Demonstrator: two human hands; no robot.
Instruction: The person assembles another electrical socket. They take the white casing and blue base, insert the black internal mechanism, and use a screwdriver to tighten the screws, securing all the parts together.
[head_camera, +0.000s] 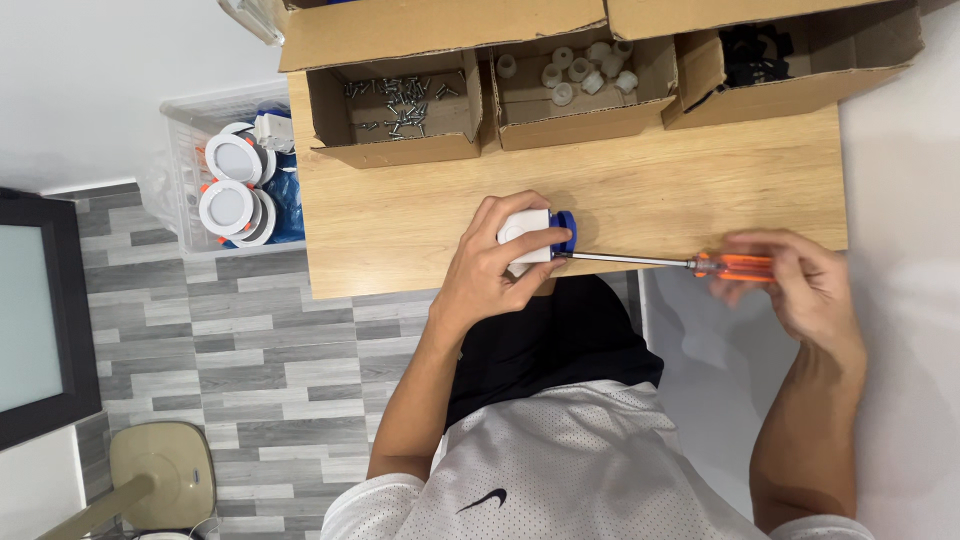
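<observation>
Over wooden table (420, 215): left hand (490, 268) grips white part (524, 234), right hand (800, 280) screwdriver (660, 262).

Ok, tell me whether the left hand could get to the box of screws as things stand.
Probably not freely: the left hand is gripping the white part. The bare wooden table up to the screw box looks unobstructed.

Beside the counter (400, 240) edge, the left hand (495, 265) clasps a white-and-blue fitting (535, 235) while the right hand (800, 280) holds an orange-handled screwdriver (660, 262) against it.
</observation>
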